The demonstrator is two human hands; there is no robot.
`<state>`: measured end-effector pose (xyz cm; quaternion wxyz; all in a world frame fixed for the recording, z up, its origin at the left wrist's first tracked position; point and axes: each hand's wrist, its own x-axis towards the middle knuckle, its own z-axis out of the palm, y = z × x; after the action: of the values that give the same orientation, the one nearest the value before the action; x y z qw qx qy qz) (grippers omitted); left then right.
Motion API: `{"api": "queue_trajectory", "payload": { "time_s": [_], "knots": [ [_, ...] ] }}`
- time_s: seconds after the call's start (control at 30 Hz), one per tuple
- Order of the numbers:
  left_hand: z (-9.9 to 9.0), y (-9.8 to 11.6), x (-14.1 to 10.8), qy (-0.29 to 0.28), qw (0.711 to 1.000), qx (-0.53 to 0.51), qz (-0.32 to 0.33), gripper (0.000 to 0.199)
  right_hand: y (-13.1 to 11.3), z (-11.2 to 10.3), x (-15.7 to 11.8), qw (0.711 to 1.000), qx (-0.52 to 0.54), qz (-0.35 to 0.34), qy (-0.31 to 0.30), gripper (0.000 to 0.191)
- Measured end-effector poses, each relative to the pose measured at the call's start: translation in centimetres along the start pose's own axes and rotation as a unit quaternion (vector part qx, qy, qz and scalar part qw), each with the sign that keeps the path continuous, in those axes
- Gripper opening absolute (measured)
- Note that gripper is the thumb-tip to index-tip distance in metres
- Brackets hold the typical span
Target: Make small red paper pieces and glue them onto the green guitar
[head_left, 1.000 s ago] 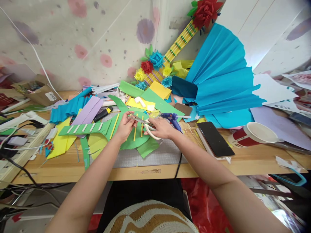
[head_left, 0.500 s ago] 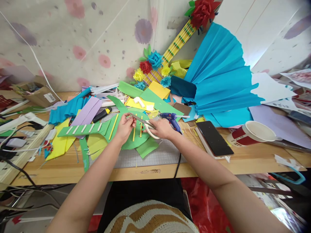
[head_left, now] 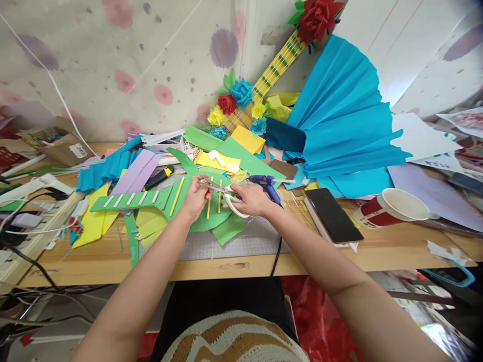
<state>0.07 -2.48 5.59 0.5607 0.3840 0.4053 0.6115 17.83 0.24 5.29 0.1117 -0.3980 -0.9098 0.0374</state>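
Scissors with white handles are in my right hand, their blades pointing left with a small gap between them. My left hand is pinched at the blade tips; what its fingers hold is too small to make out. Both hands are over a green paper guitar shape, whose neck carries short white strips and whose body carries yellow strips. A blue glue gun lies just beyond my right hand.
A phone and a paper cup stand to the right. Behind are a flowered yellow guitar and pleated blue paper. A cutter, purple paper and a power strip lie left. A black cable hangs over the front edge.
The scissor blades have opened slightly near my left fingertips. Both hands have stayed in nearly the same place.
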Motion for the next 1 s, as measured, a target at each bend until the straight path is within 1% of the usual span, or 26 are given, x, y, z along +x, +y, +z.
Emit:
{"api": "queue_trajectory", "payload": {
  "time_s": [0.13, 0.27, 0.37, 0.43, 0.5, 0.63, 0.83, 1.0],
  "knots": [
    [-0.02, -0.06, -0.02, 0.003, 1.0, 0.009, -0.003, 0.023, 0.1, 0.28, -0.11, 1.0, -0.016, 0.01, -0.003, 0.053],
    [0.01, 0.03, -0.1, 0.002, 1.0, 0.019, -0.011, 0.018, 0.38, 0.37, -0.37, 0.999, -0.024, 0.034, -0.01, 0.055],
    [-0.07, 0.11, -0.13, -0.006, 1.0, 0.025, -0.005, 0.017, 0.49, 0.18, -0.51, 1.0, 0.008, 0.007, -0.004, 0.051],
    [-0.15, 0.11, -0.12, -0.002, 1.0, 0.03, -0.005, 0.02, 0.4, 0.01, -0.52, 1.0, 0.023, -0.017, 0.001, 0.048],
    [-0.22, 0.08, -0.12, 0.003, 0.999, 0.033, -0.009, 0.021, 0.23, -0.09, -0.46, 0.999, 0.028, -0.025, 0.0, 0.047],
    [-0.22, 0.06, -0.18, 0.004, 0.999, 0.034, -0.008, 0.022, -0.04, -0.1, -0.25, 1.0, 0.02, -0.015, -0.003, 0.047],
    [-0.15, 0.16, -0.36, 0.006, 0.999, 0.042, -0.015, 0.026, 0.04, 0.09, -0.24, 1.0, -0.012, -0.013, 0.004, 0.056],
    [-0.2, 0.16, -0.34, -0.006, 0.999, 0.03, -0.017, 0.017, 0.26, 0.43, -0.48, 0.999, -0.043, 0.024, -0.011, 0.059]
  ]
}}
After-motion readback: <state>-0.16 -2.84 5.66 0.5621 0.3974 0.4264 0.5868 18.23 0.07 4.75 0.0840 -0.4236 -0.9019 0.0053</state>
